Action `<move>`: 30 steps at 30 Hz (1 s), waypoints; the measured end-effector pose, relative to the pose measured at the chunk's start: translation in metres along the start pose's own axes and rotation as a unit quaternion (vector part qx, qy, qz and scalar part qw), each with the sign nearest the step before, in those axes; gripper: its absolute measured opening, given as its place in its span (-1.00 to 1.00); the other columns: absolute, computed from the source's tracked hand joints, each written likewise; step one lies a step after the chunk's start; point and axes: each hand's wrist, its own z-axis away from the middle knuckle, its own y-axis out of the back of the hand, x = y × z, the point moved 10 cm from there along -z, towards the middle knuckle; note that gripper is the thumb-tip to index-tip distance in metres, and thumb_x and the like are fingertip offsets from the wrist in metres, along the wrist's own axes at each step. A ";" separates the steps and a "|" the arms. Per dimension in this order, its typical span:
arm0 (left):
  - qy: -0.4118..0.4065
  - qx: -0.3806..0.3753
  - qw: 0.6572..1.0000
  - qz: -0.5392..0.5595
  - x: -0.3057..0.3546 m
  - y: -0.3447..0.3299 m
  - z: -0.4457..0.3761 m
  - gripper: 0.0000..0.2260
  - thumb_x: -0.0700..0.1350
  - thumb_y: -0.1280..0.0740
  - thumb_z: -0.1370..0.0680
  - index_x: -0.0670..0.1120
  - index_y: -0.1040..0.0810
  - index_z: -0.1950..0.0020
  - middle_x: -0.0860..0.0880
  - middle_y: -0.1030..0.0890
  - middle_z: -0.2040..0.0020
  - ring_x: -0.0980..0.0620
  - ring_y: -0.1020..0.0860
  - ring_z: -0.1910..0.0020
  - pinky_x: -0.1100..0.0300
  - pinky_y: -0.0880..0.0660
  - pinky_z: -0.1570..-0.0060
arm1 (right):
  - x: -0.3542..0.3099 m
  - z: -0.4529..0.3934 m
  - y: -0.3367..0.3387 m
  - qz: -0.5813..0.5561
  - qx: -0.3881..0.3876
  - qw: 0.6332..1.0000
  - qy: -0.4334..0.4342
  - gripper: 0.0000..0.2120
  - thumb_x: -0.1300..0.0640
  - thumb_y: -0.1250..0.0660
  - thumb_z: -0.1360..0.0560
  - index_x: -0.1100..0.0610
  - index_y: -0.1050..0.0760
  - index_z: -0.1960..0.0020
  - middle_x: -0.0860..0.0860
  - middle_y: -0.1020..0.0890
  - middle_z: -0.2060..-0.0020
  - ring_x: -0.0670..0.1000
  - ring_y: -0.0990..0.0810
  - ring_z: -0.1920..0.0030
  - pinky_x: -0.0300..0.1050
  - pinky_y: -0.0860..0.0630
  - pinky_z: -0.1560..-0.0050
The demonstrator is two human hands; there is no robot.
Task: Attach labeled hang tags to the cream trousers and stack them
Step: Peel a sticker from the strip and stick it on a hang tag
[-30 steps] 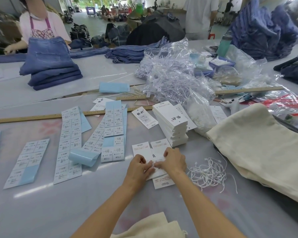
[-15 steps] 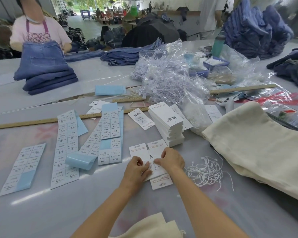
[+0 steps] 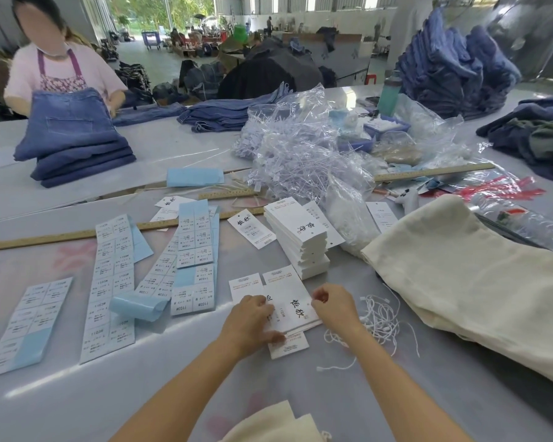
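Observation:
A small pile of white hang tags (image 3: 292,309) with black characters lies on the table in front of me. My left hand (image 3: 253,325) rests on the pile's left side, fingers pressing it down. My right hand (image 3: 334,309) has curled fingers pinching the top tag's right edge. A tall stack of blank-side tags (image 3: 299,237) stands just beyond. Loose white strings (image 3: 377,320) lie right of my right hand. Folded cream trousers (image 3: 473,282) lie at the right, and another cream piece (image 3: 268,424) sits at the bottom edge.
Sheets of blue-backed sticker labels (image 3: 112,282) spread over the left of the table, with wooden rulers (image 3: 61,236) beyond them. A plastic bag of tag fasteners (image 3: 300,154) sits at mid-back. A person folds blue jeans (image 3: 74,145) at the far left.
My hands have drawn apart a little, uncovering the printed face of the top tag. The right hand now sits at the tag's right edge.

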 end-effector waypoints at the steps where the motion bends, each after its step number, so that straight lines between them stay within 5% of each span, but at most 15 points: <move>1: -0.004 0.002 1.000 -0.005 0.001 0.000 0.000 -0.50 0.22 -0.35 -0.45 -0.12 -0.51 -0.21 -0.05 -0.44 -0.27 -0.04 -0.35 -0.25 0.15 -0.32 -0.18 | -0.001 0.001 -0.001 0.002 -0.003 1.000 0.006 -0.88 0.29 -0.31 -0.46 0.18 -0.58 0.04 0.04 -0.63 0.13 0.00 -0.57 0.10 -0.25 -0.42 0.07; 6: -0.013 -0.022 1.000 0.010 0.007 0.008 -0.001 -0.61 0.15 -0.38 -0.46 -0.18 -0.60 0.02 -0.04 -0.44 0.08 0.01 -0.37 0.06 0.23 -0.21 0.20 | -0.009 0.001 0.014 -0.029 0.058 0.998 0.027 -0.88 0.29 -0.27 -0.49 0.19 -0.58 0.05 -0.01 -0.59 0.20 -0.03 -0.53 0.16 -0.24 -0.41 0.11; 10: 0.008 -0.034 0.995 0.093 0.005 0.018 0.000 -0.73 0.01 -0.32 -0.55 -0.20 -0.63 0.10 -0.04 -0.47 0.18 0.01 -0.43 0.17 0.21 -0.30 0.21 | -0.012 0.001 0.030 -0.057 0.112 0.992 0.021 -0.87 0.26 -0.24 -0.52 0.18 -0.56 0.04 -0.01 -0.58 0.21 0.00 -0.53 0.16 -0.21 -0.39 0.14; 15: 0.041 0.007 0.998 0.054 0.004 0.035 -0.004 -0.61 -0.12 -0.15 -0.62 -0.10 -0.26 0.43 0.04 -0.33 0.43 -0.03 -0.36 0.28 0.19 -0.20 0.29 | -0.013 0.001 0.030 -0.066 0.124 0.990 0.010 -0.88 0.22 -0.22 -0.54 0.20 -0.52 0.10 0.03 -0.57 0.22 0.02 -0.50 0.20 -0.20 -0.34 0.20; 19: 0.094 0.131 0.975 0.153 -0.006 0.063 0.002 -0.77 -0.12 -0.30 -0.54 -0.18 -0.66 0.23 -0.04 -0.62 0.30 0.06 -0.45 0.31 0.28 -0.29 0.33 | -0.014 0.008 0.028 -0.119 0.132 0.984 -0.001 -0.83 0.14 -0.24 -0.56 0.17 -0.47 0.18 0.00 -0.55 0.29 0.04 -0.49 0.21 -0.18 -0.30 0.20; 22: 0.123 0.229 0.944 0.202 -0.014 0.083 0.016 -0.81 -0.12 -0.40 -0.48 -0.19 -0.68 0.26 -0.10 -0.66 0.33 0.05 -0.44 0.41 0.29 -0.22 0.43 | -0.021 0.022 0.027 -0.175 0.134 0.975 0.002 -0.74 0.01 -0.27 -0.56 0.13 -0.45 0.25 -0.05 -0.52 0.36 0.05 -0.52 0.21 -0.17 -0.31 0.23; 25: 0.122 0.292 0.921 0.229 -0.010 0.093 0.032 -0.77 -0.12 -0.50 -0.40 -0.20 -0.61 0.39 -0.10 -0.61 0.43 0.03 -0.43 0.47 0.28 -0.21 0.46 | -0.043 0.038 -0.013 -0.286 -0.027 0.958 -0.008 -0.71 -0.16 -0.34 -0.46 0.06 -0.46 0.05 0.01 -0.62 0.16 0.00 -0.61 0.05 -0.13 -0.52 0.06; 27: 0.085 0.289 0.928 0.219 0.004 0.092 0.042 -0.77 -0.12 -0.53 -0.36 -0.19 -0.59 0.41 -0.08 -0.62 0.42 -0.03 -0.50 0.43 0.31 -0.24 0.44 | -0.056 0.050 -0.033 -0.337 -0.083 0.938 -0.016 -0.71 -0.10 -0.39 -0.46 0.05 -0.43 -0.04 0.04 -0.64 0.08 -0.05 -0.62 0.04 -0.11 -0.54 -0.01; 30: -0.011 0.197 0.948 0.249 0.023 0.075 0.051 -0.81 -0.10 -0.55 -0.34 -0.15 -0.61 0.38 0.09 -0.68 0.13 0.16 -0.63 0.15 0.40 -0.42 0.21 | -0.061 0.057 -0.017 -0.329 0.017 0.944 -0.008 -0.86 0.17 -0.26 -0.54 0.18 -0.52 0.15 0.06 -0.60 0.26 -0.03 -0.56 0.23 -0.18 -0.46 0.18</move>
